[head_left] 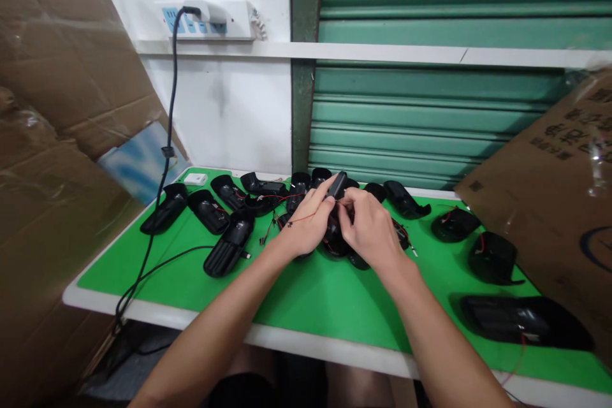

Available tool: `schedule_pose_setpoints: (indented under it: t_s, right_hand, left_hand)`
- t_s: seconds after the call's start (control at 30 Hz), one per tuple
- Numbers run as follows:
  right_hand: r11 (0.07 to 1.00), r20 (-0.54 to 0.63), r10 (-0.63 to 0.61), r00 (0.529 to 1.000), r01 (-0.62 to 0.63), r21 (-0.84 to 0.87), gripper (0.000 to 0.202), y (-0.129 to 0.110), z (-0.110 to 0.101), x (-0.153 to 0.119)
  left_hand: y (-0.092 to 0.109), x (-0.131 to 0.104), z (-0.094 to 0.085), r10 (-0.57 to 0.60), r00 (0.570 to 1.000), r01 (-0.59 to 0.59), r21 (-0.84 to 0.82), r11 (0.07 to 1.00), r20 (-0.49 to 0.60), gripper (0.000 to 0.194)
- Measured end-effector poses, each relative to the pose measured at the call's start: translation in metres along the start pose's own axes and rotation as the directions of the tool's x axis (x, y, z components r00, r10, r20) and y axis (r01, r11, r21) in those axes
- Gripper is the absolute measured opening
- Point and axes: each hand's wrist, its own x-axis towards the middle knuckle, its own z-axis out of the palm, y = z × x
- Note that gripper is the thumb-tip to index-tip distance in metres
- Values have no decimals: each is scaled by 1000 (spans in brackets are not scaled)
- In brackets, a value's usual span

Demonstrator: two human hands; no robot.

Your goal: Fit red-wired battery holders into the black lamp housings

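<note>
My left hand [308, 220] is closed around a small black plastic part with a flat, oblong end [338, 185], which sticks up past the thumb and forefinger. Across the back of that hand runs a thin red wire [306, 218] towards the fingertips. Close against the part, my right hand [370, 223] has its thumb and forefinger pinched together; what lies between them is too small to make out. Under both hands is a cluster of glossy black plastic housings [335, 243], partly hidden, with loose red and black wires about them.
More black housings lie to the left [229, 245] and right [526, 322] on the green tabletop [306, 306]. A black cable [173, 89] hangs from a wall power strip [210, 20]. Cardboard stands at the left [62, 204] and right [564, 204]; a green shutter [430, 102] is behind.
</note>
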Motion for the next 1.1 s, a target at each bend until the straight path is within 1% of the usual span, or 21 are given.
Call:
schedule_pose_setpoints:
  t_s: [0.07, 0.13, 0.17, 0.2, 0.27, 0.33, 0.37, 0.4, 0.47, 0.53, 0.57, 0.6, 0.67, 0.73, 0.8, 0.9, 0.97, 1.03, 1.1]
  right_hand:
    - [1000, 17, -27, 999, 27, -16, 10, -1, -1, 2]
    - [999, 34, -30, 999, 31, -19, 9, -2, -1, 3]
    - [999, 43, -25, 999, 26, -18, 9, -2, -1, 3]
    - [1000, 55, -19, 998, 20, -15, 9, -2, -1, 3]
    - [1000, 87, 13, 996, -14, 13, 9, -1, 0, 1]
    - [987, 107, 103, 989, -115, 112, 11, -1, 1, 0]
    - [963, 107, 175, 979, -193, 190, 16, -2, 2, -1]
    - [919, 102, 262, 960, -280, 278, 22, -3, 3, -1]
    - [786, 89, 434, 896, -426, 448, 34, -7, 5, -1]
    - [671, 82, 542, 836, -489, 557, 38, -11, 7, -1]
    - [648, 76, 561, 824, -495, 578, 39, -12, 7, 0]
    - [655, 68, 556, 828, -487, 578, 38, -13, 7, 0]
    - [730, 48, 492, 869, -441, 523, 35, -11, 5, 0]
    - [811, 52, 408, 912, -388, 437, 33, -6, 3, -2]
    - [860, 84, 345, 935, -351, 371, 31, -1, 1, -3]
    - [891, 135, 288, 948, -317, 326, 29, 4, 1, -5]
    - [894, 135, 275, 952, -305, 329, 26, 4, 0, -6]
    - [886, 103, 284, 953, -302, 352, 24, 3, 0, -6]
    - [879, 54, 299, 953, -298, 372, 23, 2, 0, -6]
  left_hand:
    - [5, -1, -1, -92, 995, 93, -33, 995, 41, 59]
    - [9, -2, -1, -197, 977, 203, -68, 977, 86, 62]
    - [10, -2, -1, -217, 972, 223, -64, 973, 88, 63]
    - [10, -2, -2, -203, 977, 206, -42, 978, 72, 62]
    - [8, -2, -2, -114, 993, 114, 23, 993, 22, 58]
    - [5, 0, -2, -74, 997, 74, 15, 997, 17, 55]
    - [3, 1, -1, -86, 996, 87, -31, 996, 25, 55]
    - [2, 2, -1, -108, 994, 111, -94, 989, 34, 55]
    - [-1, 5, 1, -131, 991, 137, -224, 965, 42, 55]
    - [-3, 7, 2, -119, 992, 127, -311, 942, 43, 55]
    - [-4, 7, 3, -116, 992, 125, -337, 933, 44, 55]
    - [-4, 8, 3, -117, 992, 124, -348, 929, 43, 54]
    - [-4, 7, 4, -121, 992, 123, -326, 937, 26, 53]
    - [-2, 5, 4, -117, 993, 112, -264, 958, -3, 51]
    - [0, 3, 4, -90, 996, 84, -185, 979, -23, 50]
    - [2, 0, 5, -28, 999, 27, -44, 999, -35, 50]
    - [3, -1, 5, -1, 999, 3, 42, 999, -41, 51]
    - [5, -1, 5, 6, 1000, -5, 35, 999, -31, 52]
    - [8, 0, 4, -18, 1000, 17, -69, 997, -11, 51]
